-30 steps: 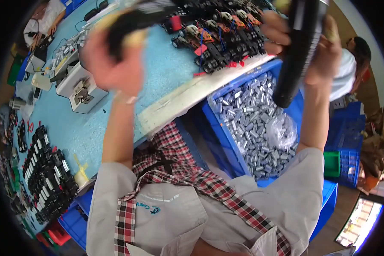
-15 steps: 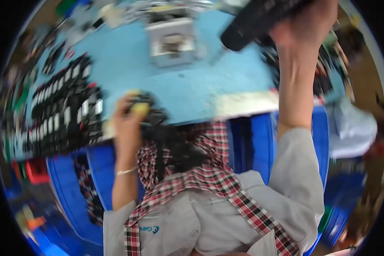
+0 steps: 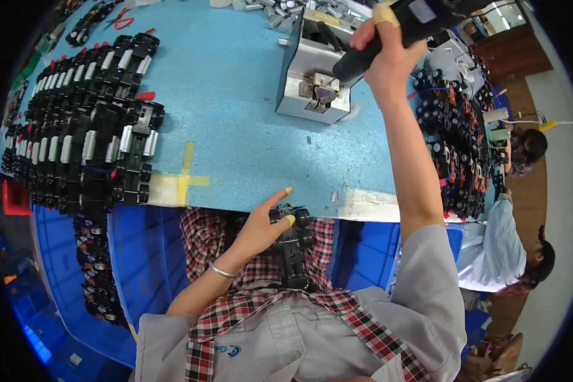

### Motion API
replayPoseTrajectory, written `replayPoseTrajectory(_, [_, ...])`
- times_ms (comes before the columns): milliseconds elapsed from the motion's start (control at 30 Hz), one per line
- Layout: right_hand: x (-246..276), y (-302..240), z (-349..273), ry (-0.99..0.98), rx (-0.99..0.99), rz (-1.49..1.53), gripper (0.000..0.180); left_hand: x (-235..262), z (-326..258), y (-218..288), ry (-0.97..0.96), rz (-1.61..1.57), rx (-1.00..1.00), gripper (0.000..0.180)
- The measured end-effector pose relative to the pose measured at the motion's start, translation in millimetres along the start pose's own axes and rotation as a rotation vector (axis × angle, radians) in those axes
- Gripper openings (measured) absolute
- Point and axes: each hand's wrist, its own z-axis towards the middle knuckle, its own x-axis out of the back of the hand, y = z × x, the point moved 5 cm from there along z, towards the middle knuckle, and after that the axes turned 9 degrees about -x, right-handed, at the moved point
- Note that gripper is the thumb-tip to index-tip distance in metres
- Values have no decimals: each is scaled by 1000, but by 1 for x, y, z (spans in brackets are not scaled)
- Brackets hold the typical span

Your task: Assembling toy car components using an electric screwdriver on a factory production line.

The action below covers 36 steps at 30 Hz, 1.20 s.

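Blue desk (image 3: 235, 95) fills the upper view; its near edge runs level above the person's lap, marked by one yellow tape cross (image 3: 183, 180) and one pale strip (image 3: 375, 212) further right. Far left: one dense block of black toy-car chassis (image 3: 83, 134) with silver cylinders, laid in rows, too many to count; it reaches the near edge. Below it, one blue bin (image 3: 63, 267) holds more dark chassis along its inner wall.

Centre of the desk is bare between the chassis block and one grey metal fixture (image 3: 312, 83), so open room lies there. One small dark speck sits just in front of the fixture.

Left hand (image 3: 261, 226) rests at the near edge, below desk level, fingers loosely closed on one black chassis (image 3: 291, 245) lying lengthwise on the lap; index finger extended toward the edge, two fingertips capped in yellow. One thin bracelet (image 3: 222, 272) on the wrist.

Right hand (image 3: 388, 57) is raised over the desk's right part, clenched around one black powered screwdriver (image 3: 395, 28), its tip angled down toward the fixture, apart from it. Further right: a second crowd of black chassis (image 3: 455, 134) with coloured wires, reaching the right edge. Two other people (image 3: 509, 242) sit beyond that edge.
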Motion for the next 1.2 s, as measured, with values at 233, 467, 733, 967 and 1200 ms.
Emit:
replayPoseTrajectory(233, [-5,22,-18,-33,-103,75,13,-7,-1,-3,23,-55,11,63])
replayPoseTrajectory(467, [-12,36,-28,-271,-153,616,19,-8,-4,-9,93,-24,65,63])
replayPoseTrajectory(733, [-22,1,-147,-238,-454,360,31,-6,-1,-15,160,-108,2,65])
replayPoseTrajectory(967, [-26,14,-180,-176,-552,433,37,-9,-5,-13,177,-158,8,65])
replayPoseTrajectory(1200, [-37,12,-190,-347,-549,195,33,-10,-5,-19,167,-209,-46,65])
